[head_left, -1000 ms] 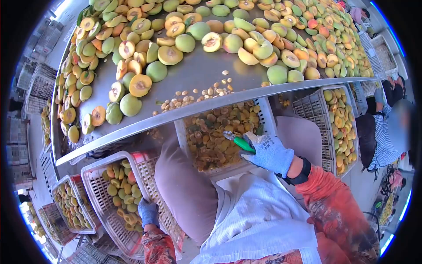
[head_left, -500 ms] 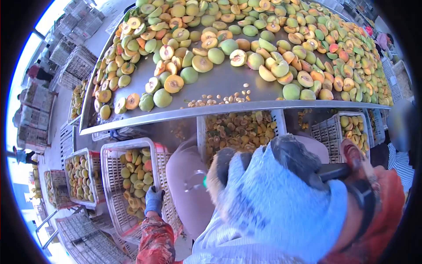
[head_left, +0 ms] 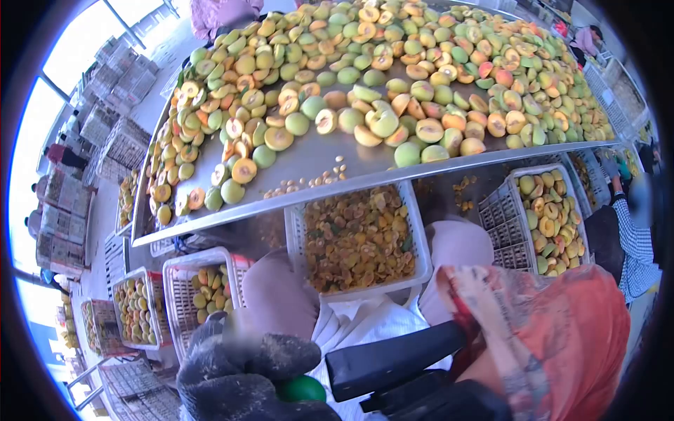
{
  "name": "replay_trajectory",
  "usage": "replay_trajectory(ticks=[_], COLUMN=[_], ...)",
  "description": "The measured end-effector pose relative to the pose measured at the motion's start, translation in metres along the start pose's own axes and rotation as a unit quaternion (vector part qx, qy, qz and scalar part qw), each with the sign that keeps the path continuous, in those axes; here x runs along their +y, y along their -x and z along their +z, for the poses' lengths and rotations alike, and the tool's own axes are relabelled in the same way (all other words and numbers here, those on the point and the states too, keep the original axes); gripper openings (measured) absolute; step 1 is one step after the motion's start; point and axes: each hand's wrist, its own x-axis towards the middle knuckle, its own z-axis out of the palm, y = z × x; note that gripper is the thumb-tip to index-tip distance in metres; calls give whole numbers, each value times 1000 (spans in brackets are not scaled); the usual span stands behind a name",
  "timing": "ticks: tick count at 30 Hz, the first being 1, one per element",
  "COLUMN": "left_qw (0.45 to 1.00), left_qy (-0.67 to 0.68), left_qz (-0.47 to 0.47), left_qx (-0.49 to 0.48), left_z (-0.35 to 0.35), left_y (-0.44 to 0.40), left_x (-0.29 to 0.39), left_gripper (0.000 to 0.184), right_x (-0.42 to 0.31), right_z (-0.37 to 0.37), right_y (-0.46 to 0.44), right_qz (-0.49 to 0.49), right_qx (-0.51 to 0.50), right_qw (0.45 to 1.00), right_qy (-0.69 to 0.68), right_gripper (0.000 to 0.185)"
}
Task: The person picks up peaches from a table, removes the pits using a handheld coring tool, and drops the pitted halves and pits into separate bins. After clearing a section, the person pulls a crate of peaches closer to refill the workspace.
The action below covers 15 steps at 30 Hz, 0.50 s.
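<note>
My right hand (head_left: 246,372), in a dark-coated glove, is close to the camera at the lower left, its fingers curled around a green handle (head_left: 302,389). The tool's working end is hidden. A black box-shaped device (head_left: 393,358) sits at my right wrist, below a red sleeve (head_left: 554,337). My left hand is not visible. Ahead is a metal table (head_left: 309,165) heaped with halved and whole yellow-green peaches (head_left: 428,130). Small pits (head_left: 305,184) lie along its near edge. Between my knees a white crate (head_left: 420,238) holds fruit scraps (head_left: 358,242).
A crate of peach halves (head_left: 210,288) stands left of my leg, with another crate (head_left: 137,309) beyond. To the right is one more filled crate (head_left: 551,217). A co-worker in checked sleeves (head_left: 635,242) is at the right; stacked crates (head_left: 63,210) line the far left.
My right hand has swung left and turned over, showing the dark side of its glove. My left hand has left the crate rim and gone out of sight. The view has shifted.
</note>
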Motion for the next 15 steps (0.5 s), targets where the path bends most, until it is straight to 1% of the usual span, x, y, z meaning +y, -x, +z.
replay_trajectory(ticks=[3,5,7,9,10,11,12,13,14,15], left_qw=[982,960,937,938,933,927,914,899,896,892], left_qy=[184,272,347,337,341,339,363,387,375,361], left_qz=[24,38,-1,68,105,156,180,205,239,273], left_qx=[33,47,26,51,42,36,22,6,8,11], left_z=[2,-5,-38,-53,-57,-64,-62,-59,-54,-47], left_y=[1,4,22,33,32,37,25,13,2,-7], left_x=[31,61,130,178,199,231,246,261,284,310], left_gripper=[22,22,23,23,25,27,27,26,27,28], right_x=[-4,-9,-4,5,8,11,12,10,-1,-9], right_z=[-4,-4,-1,14,23,42,63,95,142,171], right_y=[7,11,15,26,30,37,43,52,61,68], right_qz=[3,3,4,25,36,74,121,192,271,329], right_qx=[10,15,28,23,20,15,19,32,115,108], right_qw=[1000,1000,999,996,993,983,964,927,836,802], right_qy=[-4,-19,-39,-81,-108,-168,-236,-322,-463,-488], right_gripper=[36,36,35,35,34,34,34,34,37,37])
